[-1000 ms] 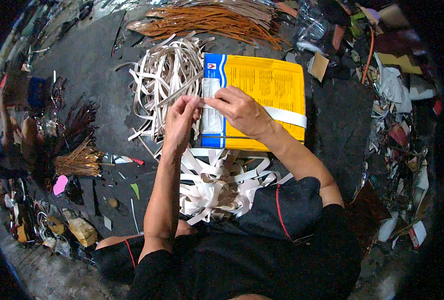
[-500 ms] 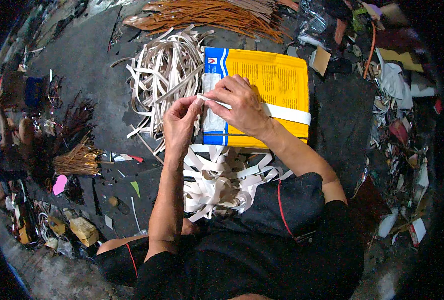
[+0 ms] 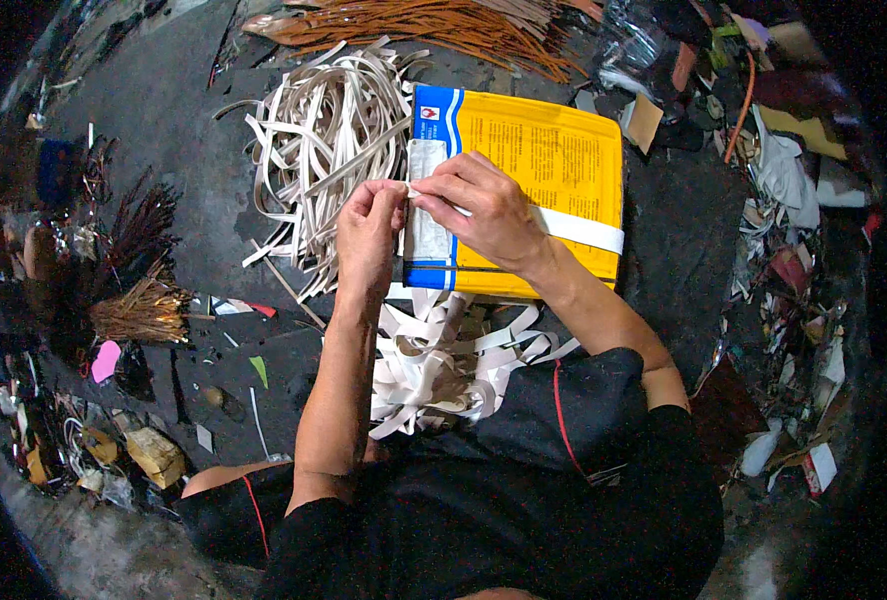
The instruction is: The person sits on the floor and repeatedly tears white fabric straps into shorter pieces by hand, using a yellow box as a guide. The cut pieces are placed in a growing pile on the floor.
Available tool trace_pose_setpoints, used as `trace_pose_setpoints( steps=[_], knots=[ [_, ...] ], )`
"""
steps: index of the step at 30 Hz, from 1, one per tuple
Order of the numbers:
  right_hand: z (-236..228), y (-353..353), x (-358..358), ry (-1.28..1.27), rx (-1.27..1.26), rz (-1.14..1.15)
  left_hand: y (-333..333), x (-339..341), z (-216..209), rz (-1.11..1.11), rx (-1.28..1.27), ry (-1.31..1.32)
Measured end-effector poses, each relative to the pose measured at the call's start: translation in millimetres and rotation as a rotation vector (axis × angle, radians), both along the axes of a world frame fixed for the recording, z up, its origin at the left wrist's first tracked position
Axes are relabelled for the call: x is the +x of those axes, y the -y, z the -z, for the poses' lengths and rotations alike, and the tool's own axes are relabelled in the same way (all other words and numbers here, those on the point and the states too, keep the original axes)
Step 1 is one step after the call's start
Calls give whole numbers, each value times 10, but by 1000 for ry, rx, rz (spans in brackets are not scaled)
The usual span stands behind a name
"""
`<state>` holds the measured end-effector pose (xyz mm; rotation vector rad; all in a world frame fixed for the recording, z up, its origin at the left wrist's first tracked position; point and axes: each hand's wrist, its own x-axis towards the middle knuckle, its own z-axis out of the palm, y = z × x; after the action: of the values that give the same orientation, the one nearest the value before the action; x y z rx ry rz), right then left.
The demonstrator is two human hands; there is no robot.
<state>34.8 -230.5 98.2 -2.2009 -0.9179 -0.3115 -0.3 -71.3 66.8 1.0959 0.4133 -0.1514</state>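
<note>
The left hand [image 3: 372, 235] and right hand [image 3: 494, 215] pinched 1 white strip [image 3: 584, 229] by the yellow-and-blue container's [image 3: 564, 150] left edge; it crossed to the right edge. Pale strips [image 3: 329, 160] crowded the left side; open floor [image 3: 669, 220] lay right.

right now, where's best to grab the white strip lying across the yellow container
Probably by the white strip's bare right stretch, coming from the right and pinching its two long edges: it lies broad face up across the yellow container there, while the right hand covers its middle.
</note>
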Motion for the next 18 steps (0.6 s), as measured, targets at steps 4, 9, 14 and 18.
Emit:
trace_pose_setpoints(
  steps=[4, 9, 14, 18],
  knots=[
    [25, 31, 6, 12, -11, -8, -5, -4, -11, -14, -131, -52],
    [-13, 36, 1, 19, -17, -7, -50, 14, 60, -12, -209, -66],
    [-27, 37, -12, 8, -22, -13, -119, 35, 249, -21, -267, -35],
    [-21, 63, -25, -4, -28, -20, -144, 26, 337, -41, -234, -75]
  ],
)
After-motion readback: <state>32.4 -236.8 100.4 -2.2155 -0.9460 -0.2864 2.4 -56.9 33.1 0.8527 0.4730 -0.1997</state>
